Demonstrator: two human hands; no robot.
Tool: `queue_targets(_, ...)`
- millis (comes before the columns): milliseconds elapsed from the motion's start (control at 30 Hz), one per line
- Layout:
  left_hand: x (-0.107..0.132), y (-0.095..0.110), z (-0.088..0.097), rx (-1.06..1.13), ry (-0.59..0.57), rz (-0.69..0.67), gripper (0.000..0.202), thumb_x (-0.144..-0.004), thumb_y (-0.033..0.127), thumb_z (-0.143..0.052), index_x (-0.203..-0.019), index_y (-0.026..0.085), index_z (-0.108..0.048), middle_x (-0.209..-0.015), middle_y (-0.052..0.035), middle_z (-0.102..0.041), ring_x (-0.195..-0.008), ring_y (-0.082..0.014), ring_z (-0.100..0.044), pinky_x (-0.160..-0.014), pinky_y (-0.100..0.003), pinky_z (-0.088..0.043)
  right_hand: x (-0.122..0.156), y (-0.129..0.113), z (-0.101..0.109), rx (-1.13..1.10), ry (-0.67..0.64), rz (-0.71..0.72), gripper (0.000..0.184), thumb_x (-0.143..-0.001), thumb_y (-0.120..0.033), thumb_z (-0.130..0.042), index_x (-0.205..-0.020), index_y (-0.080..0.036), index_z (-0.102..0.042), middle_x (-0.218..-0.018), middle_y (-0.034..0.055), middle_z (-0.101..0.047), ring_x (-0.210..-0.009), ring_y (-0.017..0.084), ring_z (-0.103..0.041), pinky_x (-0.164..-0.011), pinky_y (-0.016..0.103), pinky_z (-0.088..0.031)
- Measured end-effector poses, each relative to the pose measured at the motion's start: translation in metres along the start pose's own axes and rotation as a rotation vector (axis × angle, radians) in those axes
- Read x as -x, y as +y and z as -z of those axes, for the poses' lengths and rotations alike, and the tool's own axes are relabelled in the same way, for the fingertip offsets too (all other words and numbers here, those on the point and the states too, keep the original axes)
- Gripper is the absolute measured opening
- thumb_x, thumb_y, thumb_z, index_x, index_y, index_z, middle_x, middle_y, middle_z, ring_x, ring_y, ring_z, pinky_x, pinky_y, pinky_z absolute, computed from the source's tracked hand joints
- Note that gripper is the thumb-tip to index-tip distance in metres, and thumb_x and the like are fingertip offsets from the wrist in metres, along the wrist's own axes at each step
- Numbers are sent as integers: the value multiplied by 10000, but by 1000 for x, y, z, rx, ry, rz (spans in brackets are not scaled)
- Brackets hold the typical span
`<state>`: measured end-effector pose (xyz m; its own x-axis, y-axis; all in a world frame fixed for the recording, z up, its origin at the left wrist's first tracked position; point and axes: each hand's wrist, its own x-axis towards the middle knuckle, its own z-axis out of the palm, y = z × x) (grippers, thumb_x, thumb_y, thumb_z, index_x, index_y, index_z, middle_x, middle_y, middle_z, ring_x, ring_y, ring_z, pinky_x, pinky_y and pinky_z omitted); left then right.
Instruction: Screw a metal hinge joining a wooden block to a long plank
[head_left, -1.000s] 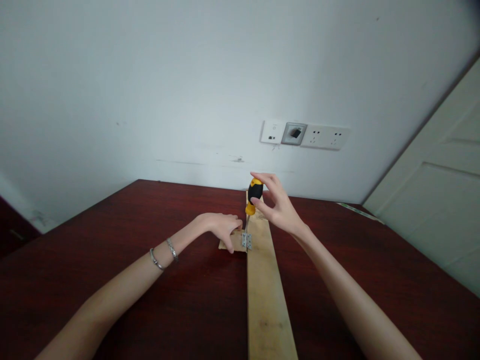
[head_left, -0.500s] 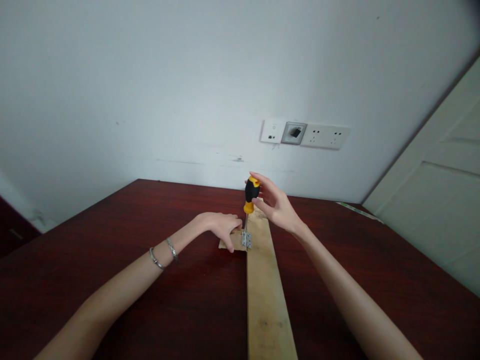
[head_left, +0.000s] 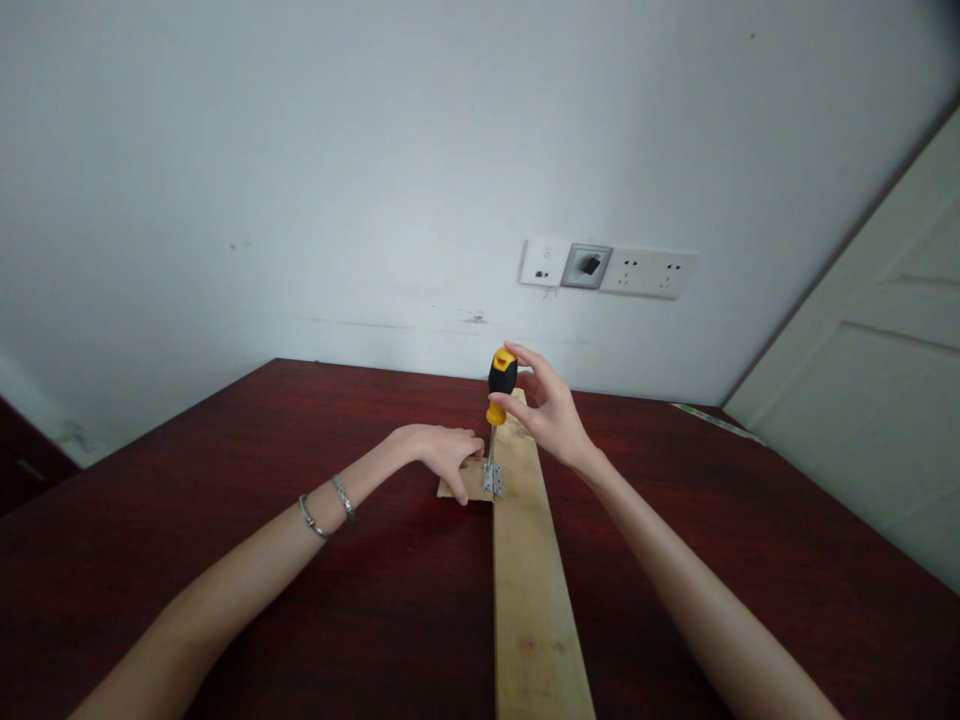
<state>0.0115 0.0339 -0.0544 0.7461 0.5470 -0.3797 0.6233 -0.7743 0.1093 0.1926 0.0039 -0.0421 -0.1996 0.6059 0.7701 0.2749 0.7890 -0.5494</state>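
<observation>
Two bare forearms reach across the dark red wooden table (head_left: 187, 450) from the bottom of the view. On my left wrist sit two silver bangles (head_left: 345, 498). My left hand (head_left: 448, 462) rests on a small wood offcut (head_left: 465, 487), fingers (head_left: 459, 462) close together and bearing down, not clamped around it. Just right of them, a small steel hinge (head_left: 492, 480) lies where the offcut meets the long pale plank (head_left: 531, 600). Above the hinge, a black-and-yellow screwdriver (head_left: 502, 385) stands nearly upright, its shaft reaching down to the hinge. My right hand (head_left: 551, 415) holds the handle, fingers (head_left: 525, 352) and thumb clamped on it from the right. Behind, wall sockets (head_left: 607, 268) sit above the table; a white door (head_left: 862, 420) is far right.
</observation>
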Motion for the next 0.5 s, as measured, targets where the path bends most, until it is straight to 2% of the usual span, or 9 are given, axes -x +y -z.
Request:
queue_targets(167, -1, -1, 0, 11, 7, -15, 783, -564, 612, -732, -1168, 160, -521, -1113, -115, -558, -884, -260, -578, -761, -355, -479, 1, -3, -1, -35, -13, -38, 537, -810, -307, -658, -1311, -335, -469, -1296, 63, -491, -924, 172, -580, -762, 346, -561)
queue_targets(500, 0, -2, 0, 21, 1, -19, 794, -576, 602, -736, -1201, 166, -512, -1132, -112, -548, -900, -260, -575, -767, -360, -483, 1, -7, -1, -21, -12, -42, 526, -808, -292, -656, -1298, -344, -472, -1173, 57, -478, -902, 169, -567, -744, 341, -565)
